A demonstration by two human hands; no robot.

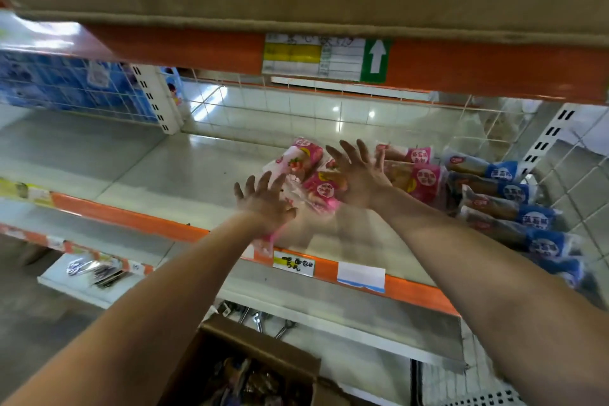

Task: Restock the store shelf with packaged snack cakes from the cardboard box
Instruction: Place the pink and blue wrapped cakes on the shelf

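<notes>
Arms out over the shelf: left hand and right hand splayed wide, gripping nothing, fingers straight across the pink snack packs, blue packs just beside.

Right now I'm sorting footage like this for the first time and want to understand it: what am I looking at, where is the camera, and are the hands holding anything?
There is no machine here. These are a person's two bare arms, filmed by one wide-angle camera worn on the head, looking forward and down, which is why the shelves look bent. The left hand and right hand reach onto a store shelf with an orange front edge. Both hands have straight, spread fingers and rest on a loose pile of pink snack packs without gripping any. Blue packs lie in a row to the right. At the bottom is the open cardboard box.
</notes>
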